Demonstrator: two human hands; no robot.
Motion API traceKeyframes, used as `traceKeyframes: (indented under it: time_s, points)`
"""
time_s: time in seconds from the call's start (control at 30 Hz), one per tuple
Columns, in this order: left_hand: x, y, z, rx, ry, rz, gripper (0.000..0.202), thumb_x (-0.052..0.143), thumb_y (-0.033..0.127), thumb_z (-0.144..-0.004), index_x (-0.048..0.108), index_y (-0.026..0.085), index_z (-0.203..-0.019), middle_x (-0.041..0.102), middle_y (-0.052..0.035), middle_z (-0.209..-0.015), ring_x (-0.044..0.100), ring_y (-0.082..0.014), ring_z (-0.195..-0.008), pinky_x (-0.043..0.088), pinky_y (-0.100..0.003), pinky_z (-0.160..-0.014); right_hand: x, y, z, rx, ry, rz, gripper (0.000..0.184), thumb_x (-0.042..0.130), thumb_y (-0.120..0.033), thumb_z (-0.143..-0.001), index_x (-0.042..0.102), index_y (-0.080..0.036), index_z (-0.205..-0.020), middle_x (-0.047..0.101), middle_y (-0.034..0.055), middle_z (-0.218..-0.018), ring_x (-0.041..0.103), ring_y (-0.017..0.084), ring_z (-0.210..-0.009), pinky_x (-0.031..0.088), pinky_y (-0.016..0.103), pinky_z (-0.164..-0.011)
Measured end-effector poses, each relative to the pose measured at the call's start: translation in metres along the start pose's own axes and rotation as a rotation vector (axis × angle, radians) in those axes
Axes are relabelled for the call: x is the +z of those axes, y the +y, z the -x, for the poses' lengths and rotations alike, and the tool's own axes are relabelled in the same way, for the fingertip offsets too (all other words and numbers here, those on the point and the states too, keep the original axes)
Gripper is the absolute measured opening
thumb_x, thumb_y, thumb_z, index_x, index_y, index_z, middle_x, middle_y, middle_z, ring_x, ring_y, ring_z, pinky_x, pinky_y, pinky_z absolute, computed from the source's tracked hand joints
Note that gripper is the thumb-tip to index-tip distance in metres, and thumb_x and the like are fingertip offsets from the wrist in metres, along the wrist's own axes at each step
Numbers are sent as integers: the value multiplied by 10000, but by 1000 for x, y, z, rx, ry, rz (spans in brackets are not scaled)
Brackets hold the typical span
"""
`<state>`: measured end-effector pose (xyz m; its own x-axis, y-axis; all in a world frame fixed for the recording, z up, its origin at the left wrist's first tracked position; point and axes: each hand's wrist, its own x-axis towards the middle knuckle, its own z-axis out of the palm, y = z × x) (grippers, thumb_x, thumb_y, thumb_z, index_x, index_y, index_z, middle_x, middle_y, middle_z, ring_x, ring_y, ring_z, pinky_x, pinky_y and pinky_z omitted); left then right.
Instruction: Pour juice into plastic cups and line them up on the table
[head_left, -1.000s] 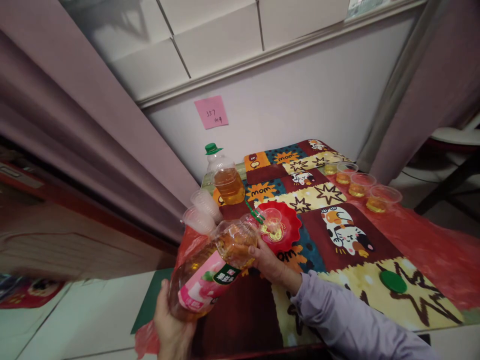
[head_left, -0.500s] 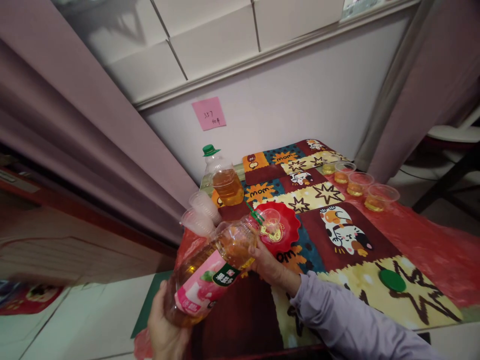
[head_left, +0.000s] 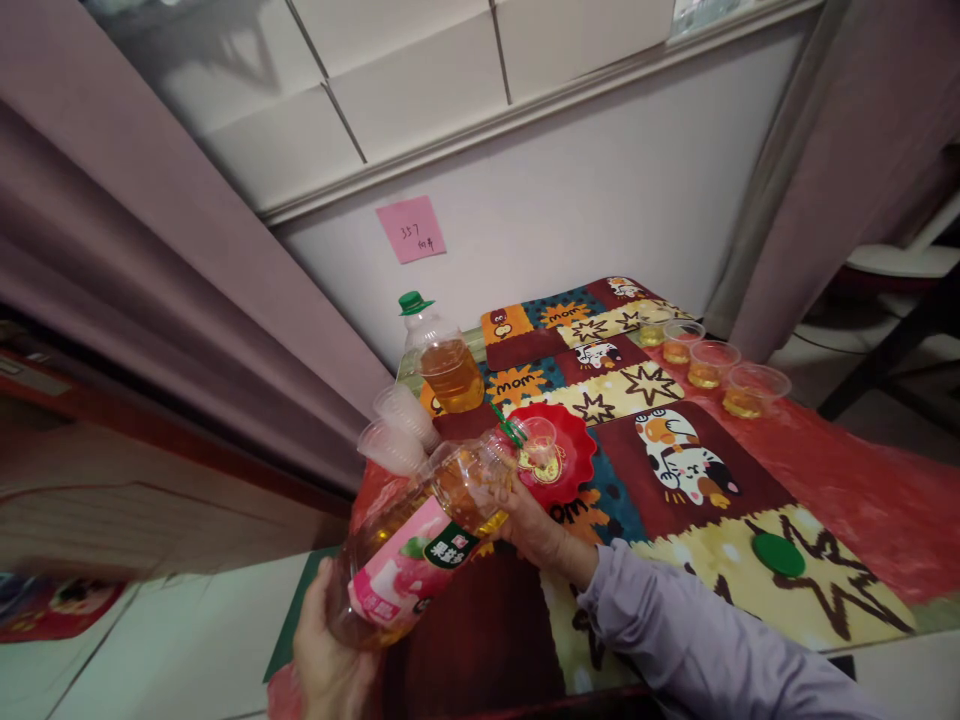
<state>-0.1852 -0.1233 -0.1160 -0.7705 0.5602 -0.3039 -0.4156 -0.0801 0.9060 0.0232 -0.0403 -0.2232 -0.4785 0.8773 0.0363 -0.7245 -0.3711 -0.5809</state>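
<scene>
A large clear bottle (head_left: pixel 412 562) of amber drink, with a pink label, is tilted with its neck pointing up and right. My left hand (head_left: pixel 328 640) cups its base from below. Around its upper body close the fingers of my right hand (head_left: pixel 531 522). The green-ringed bottle mouth is over the rim of a clear plastic cup (head_left: pixel 541 436), which stands on a red scalloped plate (head_left: pixel 583 462). Whether liquid is running into the cup, I cannot make out. A loose green cap (head_left: pixel 778 555) lies on the mat to the right.
Behind stands a second bottle (head_left: pixel 452 372) with a green cap on. Stacked clear cups (head_left: pixel 394 447) are at the left edge. Several cups (head_left: pixel 750 392) holding some amber drink line the right side. Patterned mats (head_left: pixel 675 455) lie over a red table cover (head_left: pixel 847 490).
The view has shifted slightly, so things appear a little further left. Both hands keep hold of the tilted bottle, its pose almost the same.
</scene>
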Motion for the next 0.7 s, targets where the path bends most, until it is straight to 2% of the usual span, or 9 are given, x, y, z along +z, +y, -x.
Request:
traceKeyframes:
  time_s: [0.1,0.23,0.5,0.7]
  points:
    - [5,2,3,-44,40,16,73,757,257,-920,807,209,-944,834,26,-842,730,-165,-660,613,-274,-657,1,-2,1,-1,-12,18,1006,944,-690,-876,472,-370,-1706,743,137,-1580,816,367,-1253,746,483,-810]
    - [6,4,3,-66,38,18,56,755,256,-916,784,210,-901,805,34,-791,686,-151,-614,605,-267,-639,3,-7,3,8,-20,13,1040,951,-697,-866,455,-374,-1722,740,131,-1565,824,373,-1227,749,523,-826]
    - [13,8,9,-80,56,26,69,735,248,-935,783,207,-905,798,30,-783,676,-154,-610,577,-262,-602,1,-5,3,7,4,8,978,959,-708,-860,519,-354,-1660,784,112,-1458,815,351,-1185,745,466,-778]
    - [13,7,8,-57,33,3,58,772,255,-895,791,218,-935,817,23,-831,700,-174,-639,601,-305,-674,0,-4,3,5,33,5,977,963,-710,-855,528,-357,-1655,772,121,-1474,812,371,-1187,737,500,-790]
